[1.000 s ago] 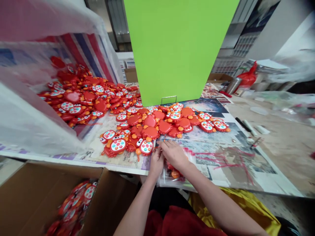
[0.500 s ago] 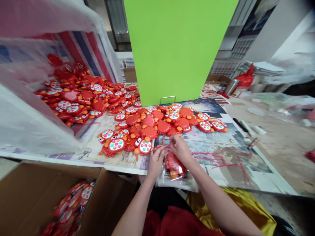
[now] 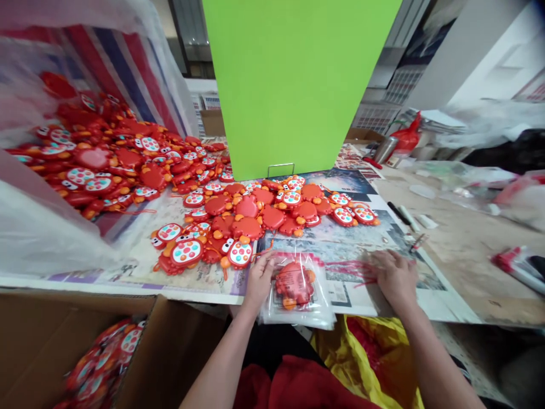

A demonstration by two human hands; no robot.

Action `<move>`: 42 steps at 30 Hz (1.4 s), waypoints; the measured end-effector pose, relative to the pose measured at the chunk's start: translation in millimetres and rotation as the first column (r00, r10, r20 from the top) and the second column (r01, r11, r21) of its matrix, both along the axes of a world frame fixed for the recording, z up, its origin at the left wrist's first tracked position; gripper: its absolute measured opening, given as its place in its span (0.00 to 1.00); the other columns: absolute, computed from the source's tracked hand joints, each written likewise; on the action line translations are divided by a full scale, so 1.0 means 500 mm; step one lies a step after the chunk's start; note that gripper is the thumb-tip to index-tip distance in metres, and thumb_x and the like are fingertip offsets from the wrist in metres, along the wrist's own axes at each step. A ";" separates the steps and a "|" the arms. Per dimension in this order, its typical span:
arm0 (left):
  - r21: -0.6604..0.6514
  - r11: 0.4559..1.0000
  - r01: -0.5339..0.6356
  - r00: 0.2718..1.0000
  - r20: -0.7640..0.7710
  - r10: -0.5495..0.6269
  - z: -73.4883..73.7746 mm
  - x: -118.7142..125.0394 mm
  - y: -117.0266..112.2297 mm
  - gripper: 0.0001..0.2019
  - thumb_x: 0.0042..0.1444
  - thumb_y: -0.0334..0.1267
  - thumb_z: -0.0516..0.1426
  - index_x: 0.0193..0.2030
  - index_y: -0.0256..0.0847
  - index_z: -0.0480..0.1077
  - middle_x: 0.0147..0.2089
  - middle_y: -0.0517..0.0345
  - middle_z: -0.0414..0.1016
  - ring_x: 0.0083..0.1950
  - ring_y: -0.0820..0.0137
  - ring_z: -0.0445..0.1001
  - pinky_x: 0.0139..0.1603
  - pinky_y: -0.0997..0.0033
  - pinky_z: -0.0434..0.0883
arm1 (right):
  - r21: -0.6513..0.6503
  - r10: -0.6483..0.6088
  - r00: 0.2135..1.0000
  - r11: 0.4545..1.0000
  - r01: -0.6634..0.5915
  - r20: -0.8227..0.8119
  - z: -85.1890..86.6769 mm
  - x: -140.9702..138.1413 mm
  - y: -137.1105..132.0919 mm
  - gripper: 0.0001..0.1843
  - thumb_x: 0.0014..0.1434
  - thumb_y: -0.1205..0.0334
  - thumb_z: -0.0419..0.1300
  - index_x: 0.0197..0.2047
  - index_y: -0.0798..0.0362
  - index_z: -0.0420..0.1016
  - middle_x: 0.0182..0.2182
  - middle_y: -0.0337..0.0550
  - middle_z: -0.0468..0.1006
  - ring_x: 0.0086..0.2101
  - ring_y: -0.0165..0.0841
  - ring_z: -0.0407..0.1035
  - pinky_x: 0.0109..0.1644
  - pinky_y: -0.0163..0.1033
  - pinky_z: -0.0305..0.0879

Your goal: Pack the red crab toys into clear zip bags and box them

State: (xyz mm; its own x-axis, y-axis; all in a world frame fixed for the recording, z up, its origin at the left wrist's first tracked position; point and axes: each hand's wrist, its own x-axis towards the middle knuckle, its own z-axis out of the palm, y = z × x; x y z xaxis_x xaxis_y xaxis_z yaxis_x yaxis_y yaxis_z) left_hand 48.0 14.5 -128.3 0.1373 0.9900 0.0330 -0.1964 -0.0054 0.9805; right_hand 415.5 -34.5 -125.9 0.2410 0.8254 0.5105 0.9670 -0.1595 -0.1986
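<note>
A clear plastic bag [image 3: 321,301] with a red crab-shaped toy [image 3: 293,286] inside lies at the table's front edge, on top of other flat bags. The toy shows its plain red back and orange claws. My left hand [image 3: 259,279] grips the upper left corner of the bag. Off to the right, my right hand [image 3: 394,278] rests palm down with fingers apart, at the end of some thin pink strips [image 3: 347,270]. Whether its fingertips touch a strip is hard to see. Just beyond the bag lies a heap of similar red toys [image 3: 247,227].
A striped sack [image 3: 128,74] spills more toys at the left. Below it stands a cardboard box [image 3: 140,352] with bagged toys. A green board [image 3: 298,85] rises behind the heap. A yellow bag [image 3: 340,363] hangs below the table edge; pens [image 3: 402,216] lie at right.
My right hand has left the bag's top and moved right to the pink strips. My left hand has stayed at the bag, which now lies flatter with the toy in plain view.
</note>
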 end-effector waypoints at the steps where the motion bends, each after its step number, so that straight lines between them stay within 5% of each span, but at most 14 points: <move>1: -0.005 1.000 -0.009 1.000 -0.004 0.009 0.003 0.000 0.000 0.22 0.60 0.52 0.55 0.55 0.39 0.70 0.55 0.48 0.75 0.50 0.61 0.77 0.50 0.62 0.76 | 0.033 0.001 1.000 0.999 -0.001 0.015 0.006 -0.018 0.003 0.19 0.53 0.68 0.53 0.45 0.52 0.79 0.54 0.61 0.71 0.53 0.50 0.64 0.54 0.55 0.56; 5: -0.007 0.999 -0.049 0.998 -0.045 0.048 0.015 -0.001 -0.003 0.21 0.58 0.50 0.58 0.53 0.38 0.72 0.54 0.48 0.75 0.52 0.61 0.76 0.52 0.63 0.74 | 0.095 0.109 0.989 0.991 -0.099 -0.104 0.039 -0.134 0.039 0.17 0.59 0.61 0.52 0.47 0.51 0.79 0.48 0.54 0.75 0.48 0.46 0.66 0.53 0.53 0.58; 11: -0.017 1.000 -0.017 0.999 0.048 0.018 0.005 -0.001 -0.001 0.22 0.58 0.50 0.59 0.53 0.39 0.71 0.54 0.46 0.75 0.52 0.60 0.76 0.52 0.61 0.74 | -0.129 0.351 0.868 0.900 -0.417 -0.351 0.065 -0.299 0.087 0.17 0.63 0.54 0.51 0.40 0.48 0.80 0.37 0.45 0.81 0.45 0.43 0.68 0.56 0.53 0.51; 16: -0.030 0.999 -0.018 0.995 0.097 0.021 -0.001 0.000 0.000 0.21 0.57 0.49 0.61 0.52 0.39 0.72 0.52 0.47 0.77 0.52 0.59 0.77 0.53 0.60 0.73 | -0.060 0.344 0.590 0.829 -0.557 -0.731 0.059 -0.306 0.098 0.12 0.56 0.55 0.55 0.36 0.51 0.77 0.31 0.42 0.80 0.34 0.37 0.72 0.45 0.44 0.64; 21: -0.072 0.997 -0.014 0.994 0.105 0.021 0.004 0.000 0.001 0.23 0.55 0.48 0.62 0.55 0.40 0.72 0.49 0.48 0.79 0.45 0.62 0.79 0.51 0.60 0.74 | 0.039 0.198 0.289 0.879 -0.475 -0.937 0.061 -0.280 0.084 0.11 0.48 0.54 0.62 0.32 0.52 0.75 0.26 0.40 0.78 0.28 0.33 0.69 0.34 0.38 0.64; 25: -0.128 0.991 0.040 0.986 0.165 -0.018 0.012 0.001 0.001 0.20 0.53 0.48 0.64 0.48 0.38 0.75 0.45 0.48 0.80 0.42 0.62 0.80 0.50 0.60 0.75 | 0.049 0.134 0.153 0.886 -0.460 -0.979 0.058 -0.273 0.073 0.12 0.46 0.56 0.65 0.35 0.52 0.78 0.28 0.41 0.79 0.27 0.32 0.68 0.32 0.36 0.62; 34: -0.098 0.995 -0.010 0.992 0.125 0.023 0.021 -0.006 0.000 0.06 0.49 0.38 0.59 0.30 0.39 0.75 0.36 0.54 0.79 0.40 0.63 0.79 0.46 0.63 0.74 | 0.036 0.142 0.199 0.888 -0.458 -0.970 0.038 -0.269 0.076 0.06 0.46 0.58 0.62 0.27 0.51 0.76 0.22 0.39 0.75 0.24 0.30 0.63 0.28 0.35 0.56; 42: -0.041 0.999 -0.031 0.999 0.042 0.032 0.019 -0.014 -0.002 0.07 0.49 0.39 0.54 0.25 0.40 0.69 0.32 0.56 0.75 0.43 0.62 0.77 0.45 0.65 0.72 | 0.040 0.215 0.275 0.850 -0.526 -0.937 0.044 -0.280 0.075 0.05 0.50 0.59 0.57 0.27 0.50 0.70 0.23 0.37 0.73 0.25 0.31 0.64 0.30 0.36 0.59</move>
State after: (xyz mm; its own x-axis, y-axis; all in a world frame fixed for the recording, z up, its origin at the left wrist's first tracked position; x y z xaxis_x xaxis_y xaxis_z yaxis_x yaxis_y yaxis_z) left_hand 41.1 13.6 -118.8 0.1054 0.9944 -0.0019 -0.2388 0.0271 0.9707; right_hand 275.4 3.2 -104.1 0.0430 0.9990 -0.0155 0.1900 -0.0234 -0.9815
